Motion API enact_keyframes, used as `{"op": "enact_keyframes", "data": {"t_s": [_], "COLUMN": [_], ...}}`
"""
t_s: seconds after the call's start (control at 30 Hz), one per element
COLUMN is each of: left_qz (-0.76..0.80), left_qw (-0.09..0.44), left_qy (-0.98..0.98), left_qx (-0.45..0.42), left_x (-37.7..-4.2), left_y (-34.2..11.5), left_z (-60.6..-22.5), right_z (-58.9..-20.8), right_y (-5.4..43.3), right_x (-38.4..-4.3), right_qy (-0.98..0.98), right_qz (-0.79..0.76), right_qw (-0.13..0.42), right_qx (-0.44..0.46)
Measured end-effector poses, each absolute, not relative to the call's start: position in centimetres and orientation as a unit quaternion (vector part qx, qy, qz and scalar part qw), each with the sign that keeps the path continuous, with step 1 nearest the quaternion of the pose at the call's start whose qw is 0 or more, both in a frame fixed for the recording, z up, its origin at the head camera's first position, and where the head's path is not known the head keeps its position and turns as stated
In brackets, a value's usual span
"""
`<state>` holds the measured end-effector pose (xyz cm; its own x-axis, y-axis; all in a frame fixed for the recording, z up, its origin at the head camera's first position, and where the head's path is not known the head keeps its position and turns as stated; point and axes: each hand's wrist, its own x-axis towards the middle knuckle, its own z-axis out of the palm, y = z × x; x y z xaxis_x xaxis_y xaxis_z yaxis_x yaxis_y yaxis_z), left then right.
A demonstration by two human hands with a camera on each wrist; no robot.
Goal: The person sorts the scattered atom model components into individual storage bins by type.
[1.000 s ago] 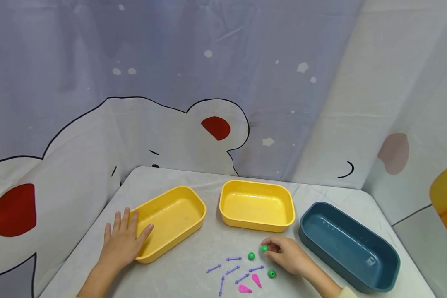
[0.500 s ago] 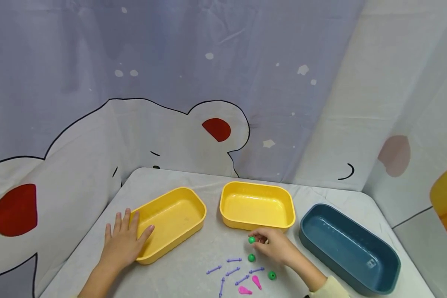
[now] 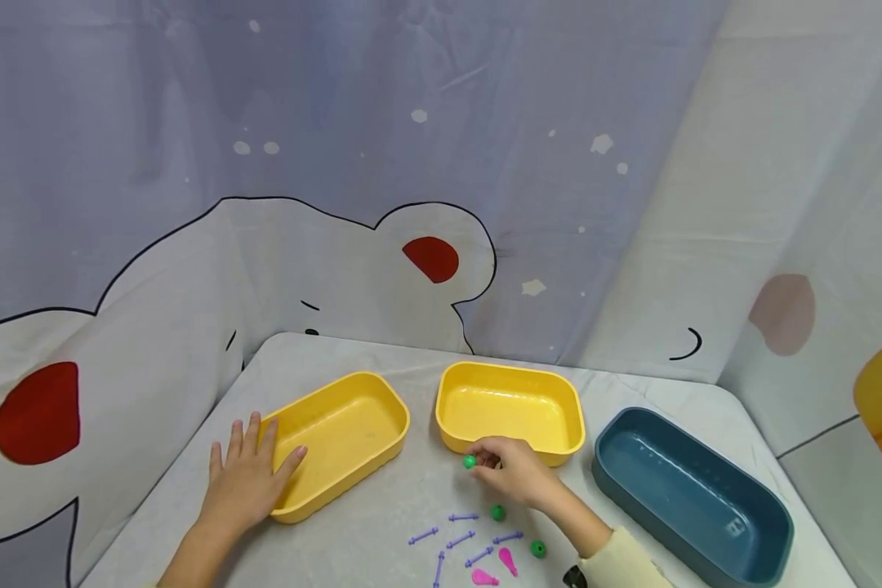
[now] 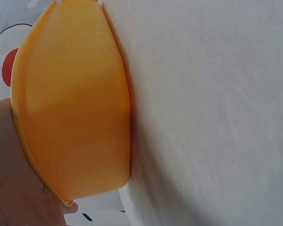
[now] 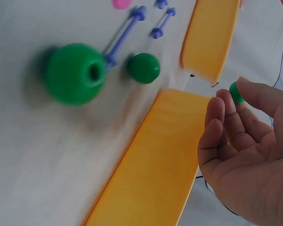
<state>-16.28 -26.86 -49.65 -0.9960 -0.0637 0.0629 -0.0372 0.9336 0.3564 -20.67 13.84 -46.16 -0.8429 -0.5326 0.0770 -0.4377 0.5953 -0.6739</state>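
Observation:
Between thumb and fingertips my right hand [image 3: 513,474] pinches a green bead [image 3: 469,461], held in front of the near wall of the middle yellow tray [image 3: 573,445]. The right wrist view also shows this small green bead [image 5: 236,92] at the fingertips. My left hand [image 3: 241,486], fingers spread, rests on the near-left rim of the left yellow tray [image 3: 353,474]. Two more green beads, one [image 3: 497,513] nearer the middle and one [image 3: 538,549] further right, lie on the table; a hole shows in the closer bead [image 5: 75,74] in the right wrist view.
Several purple sticks with knobbed ends [image 3: 461,540] lie scattered at the table's front. Two pink drop-shaped pieces [image 3: 484,577] lie beside them. A dark blue tray [image 3: 775,523] stands at the right. Behind the table hangs a printed curtain [image 3: 338,122].
My right hand has carried the green bead leftward and slightly away from me, from beside the loose beads to the middle tray's front. My left hand stays on its tray.

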Motion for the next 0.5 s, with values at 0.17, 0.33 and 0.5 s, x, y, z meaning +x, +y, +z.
{"op": "enact_keyframes", "data": {"t_s": [0.17,0.33,0.5], "left_qz": [-0.182,-0.183,-0.182], "left_qw": [0.038,0.037,0.038], "left_qy": [-0.982,-0.982,-0.982], "left_qx": [0.026,0.026,0.027], "left_x": [-16.1,-16.0,-16.1], "left_y": [-26.8,-26.8,-26.8], "left_z": [-49.6,-49.6,-49.5], "right_z": [-46.0,-45.8,-45.8], "right_y": [12.4,11.0,9.4], "right_x": [-21.1,-21.6,-22.1], "right_qy": [0.885,0.881,0.874], "right_qz": [-0.366,-0.371,-0.389], "right_qw": [0.062,0.063,0.071], "right_qx": [-0.282,-0.285,-0.282]}}
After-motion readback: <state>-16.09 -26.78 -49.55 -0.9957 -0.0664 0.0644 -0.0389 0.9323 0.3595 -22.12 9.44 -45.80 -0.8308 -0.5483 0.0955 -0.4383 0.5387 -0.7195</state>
